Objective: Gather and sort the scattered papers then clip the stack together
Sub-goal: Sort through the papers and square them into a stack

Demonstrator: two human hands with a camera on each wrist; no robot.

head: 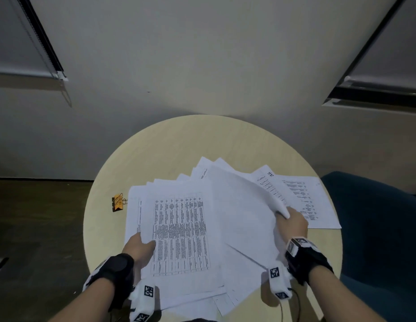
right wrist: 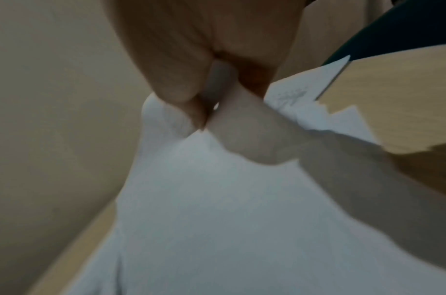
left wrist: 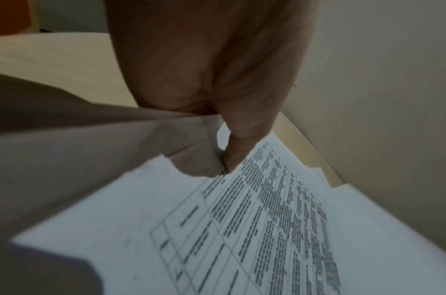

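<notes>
A fanned pile of white printed papers (head: 190, 224) lies across the round table (head: 169, 145). My left hand (head: 139, 246) grips the pile's left edge, thumb on a sheet printed with a table (left wrist: 267, 219). My right hand (head: 293, 223) pinches the right edge of several blank-faced sheets (right wrist: 217, 199) and holds them lifted and curled. Two more printed sheets (head: 306, 198) lie flat at the right, apart from both hands. An orange binder clip (head: 118, 202) sits on the table left of the pile.
A dark blue chair (head: 376, 228) stands close at the table's right. A pale wall runs behind the table, with dark floor at the left. Bare tabletop shows beyond the papers.
</notes>
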